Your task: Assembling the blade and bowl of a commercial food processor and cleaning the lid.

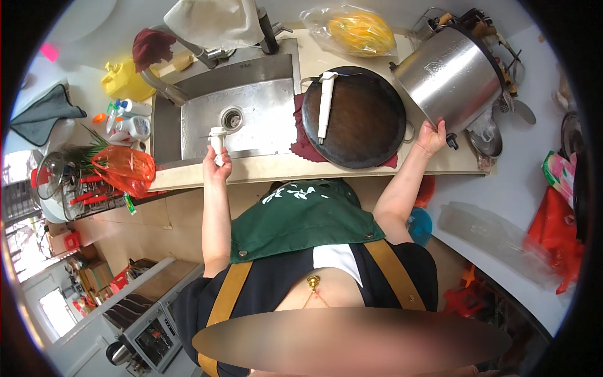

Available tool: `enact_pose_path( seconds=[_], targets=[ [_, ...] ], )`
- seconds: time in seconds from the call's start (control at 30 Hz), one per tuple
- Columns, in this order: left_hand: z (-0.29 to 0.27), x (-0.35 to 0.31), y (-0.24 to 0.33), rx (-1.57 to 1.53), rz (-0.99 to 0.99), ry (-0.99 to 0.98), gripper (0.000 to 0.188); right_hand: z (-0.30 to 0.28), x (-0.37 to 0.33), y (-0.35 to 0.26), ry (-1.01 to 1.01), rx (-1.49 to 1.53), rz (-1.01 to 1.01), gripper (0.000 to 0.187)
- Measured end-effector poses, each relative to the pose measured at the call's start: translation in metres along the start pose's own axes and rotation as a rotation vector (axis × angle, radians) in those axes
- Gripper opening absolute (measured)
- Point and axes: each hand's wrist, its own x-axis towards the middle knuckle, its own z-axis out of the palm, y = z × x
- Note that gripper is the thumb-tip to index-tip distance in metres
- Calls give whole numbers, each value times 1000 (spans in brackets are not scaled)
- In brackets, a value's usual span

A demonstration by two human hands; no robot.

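Head view: the left hand [217, 164] is gripping a white cylindrical part [217, 138], fingers closed round its lower end. Just beyond that hand lies the sink [270, 100], its drain [232, 119] exposed; a slackening grip would be risking a drop there. The right hand [431, 137] is touching the steel pot [449, 78] beside a black handle [452, 142]; whether it is gripping firmly, I cannot tell. Uneven pressure could be shifting the pot against the round dark pan [355, 125] left of that hand, dislodging the white tool [326, 107] lying there.
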Motion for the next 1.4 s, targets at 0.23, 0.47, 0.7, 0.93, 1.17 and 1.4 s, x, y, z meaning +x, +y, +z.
enact_pose_path(
  seconds=[0.23,0.47,0.7,0.93,1.17,1.4],
  targets=[
    [-16,8,-5,-13,-73,-2,38,61,-21,-39,-76,32,-6,35],
    [-14,23,-9,-39,-110,-39,37,155,-18,-58,-345,140,-3,34],
    [-9,27,-3,-25,-124,-99,37,225,-34,-53,-557,50,32,36],
    [-17,33,8,-21,-84,-156,36,271,-53,-41,-552,-60,-19,38],
    [-28,31,15,-39,-80,-193,35,296,-78,-18,-643,-81,23,33],
    [-29,25,22,-52,-71,-184,35,301,-118,18,-437,-97,-222,55]
  ],
)
